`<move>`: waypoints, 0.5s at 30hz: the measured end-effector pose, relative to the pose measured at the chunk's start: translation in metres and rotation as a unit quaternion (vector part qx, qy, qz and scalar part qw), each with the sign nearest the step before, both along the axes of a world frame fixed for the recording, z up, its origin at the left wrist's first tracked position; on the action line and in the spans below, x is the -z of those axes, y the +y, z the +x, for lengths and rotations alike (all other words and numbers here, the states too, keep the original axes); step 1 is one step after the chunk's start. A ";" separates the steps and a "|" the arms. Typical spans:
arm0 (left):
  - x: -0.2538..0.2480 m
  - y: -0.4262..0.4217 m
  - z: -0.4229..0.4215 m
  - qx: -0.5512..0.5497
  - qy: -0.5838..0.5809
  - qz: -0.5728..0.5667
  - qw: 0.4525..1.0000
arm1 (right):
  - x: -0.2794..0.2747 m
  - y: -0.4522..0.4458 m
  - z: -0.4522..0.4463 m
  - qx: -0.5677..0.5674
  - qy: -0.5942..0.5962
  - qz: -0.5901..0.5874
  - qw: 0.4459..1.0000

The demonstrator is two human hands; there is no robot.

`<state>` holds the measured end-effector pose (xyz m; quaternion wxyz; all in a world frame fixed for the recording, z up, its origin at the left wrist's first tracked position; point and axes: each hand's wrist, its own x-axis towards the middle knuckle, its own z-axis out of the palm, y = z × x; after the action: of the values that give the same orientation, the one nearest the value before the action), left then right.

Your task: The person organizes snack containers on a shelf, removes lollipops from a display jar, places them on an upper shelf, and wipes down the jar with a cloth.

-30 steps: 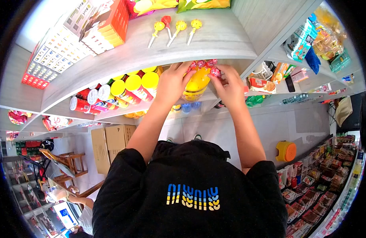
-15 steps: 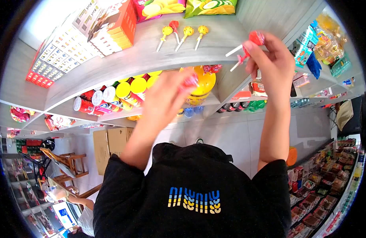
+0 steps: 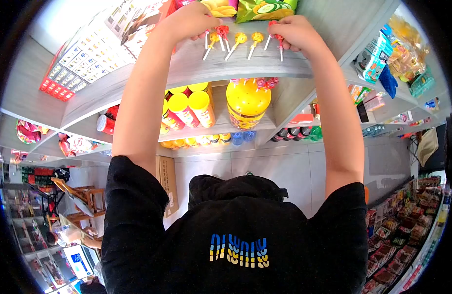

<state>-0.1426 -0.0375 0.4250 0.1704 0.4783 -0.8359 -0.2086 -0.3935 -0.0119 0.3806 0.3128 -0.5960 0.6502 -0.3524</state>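
Observation:
My left hand (image 3: 194, 20) is over the upper shelf (image 3: 191, 63), fingers closed on a red lollipop whose white stick shows below. Just right of it lie red lollipops (image 3: 223, 32) and yellow lollipops (image 3: 240, 38) with their sticks toward me. At the right end of this row my right hand (image 3: 297, 33) pinches red lollipops (image 3: 275, 29), two white sticks pointing down. On the shelf beneath stands a round yellow container (image 3: 249, 100) with pink and red lollipops (image 3: 267, 83) around its top.
Boxes (image 3: 88, 49) stand at the upper left and snack bags (image 3: 265, 10) behind the lollipops. Yellow-lidded cans (image 3: 200, 104) fill the lower shelf. A cardboard box (image 3: 167, 186) is on the floor. Another person's arm (image 3: 92, 242) shows at the lower left, beside a laptop (image 3: 80, 260).
Both hands have moved from the yellow container up to the upper shelf, carrying red lollipops. More red lollipops now show in and beside the row there.

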 end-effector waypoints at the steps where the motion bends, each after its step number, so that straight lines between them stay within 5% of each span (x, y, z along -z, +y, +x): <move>1: 0.002 -0.002 -0.002 0.001 0.000 0.000 1.000 | 0.005 -0.005 -0.002 0.022 0.038 0.008 0.999; 7: 0.027 -0.032 -0.006 -0.069 -0.047 0.051 0.995 | 0.015 -0.005 0.003 0.018 0.108 -0.040 0.993; 15: 0.051 -0.029 -0.008 -0.056 0.012 -0.104 0.993 | 0.018 0.006 0.006 -0.020 0.059 -0.083 0.995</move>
<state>-0.1506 -0.0665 0.3737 0.2410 0.5017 -0.8226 -0.1163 -0.3878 -0.0063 0.3626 0.2297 -0.6526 0.6241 -0.3631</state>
